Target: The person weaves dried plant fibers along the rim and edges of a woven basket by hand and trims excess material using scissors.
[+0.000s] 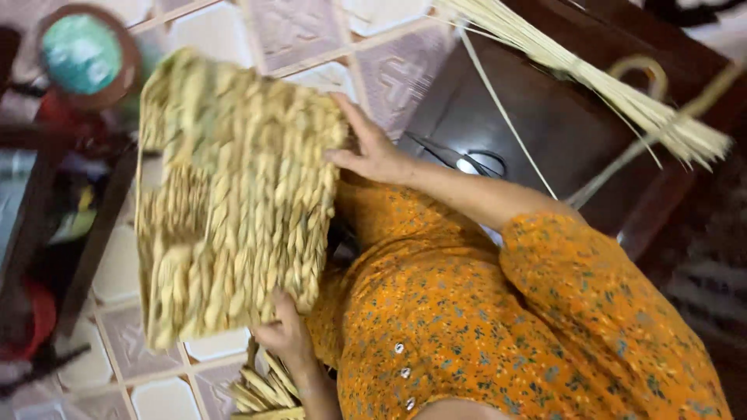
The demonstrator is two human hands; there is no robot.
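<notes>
The mat (233, 194) is thick braided straw, rough and matt, pale yellow-green. Loose braids (261, 389) of the same dry fibre look coarse. The reeds (591, 78) are thin, smooth and pale, with a dull sheen. The desk (545, 124) is dark wood, polished and glossy. The floor (296, 31) is glazed tile, smooth. The shirt (482, 327) is soft matt printed cloth with small shiny buttons.

Honestly not seeing any packages, labels, signs or screens showing up anywhere here. The stuff piled at the left edge is too blurry to tell what any of it is, so nothing I can call a package.
</notes>
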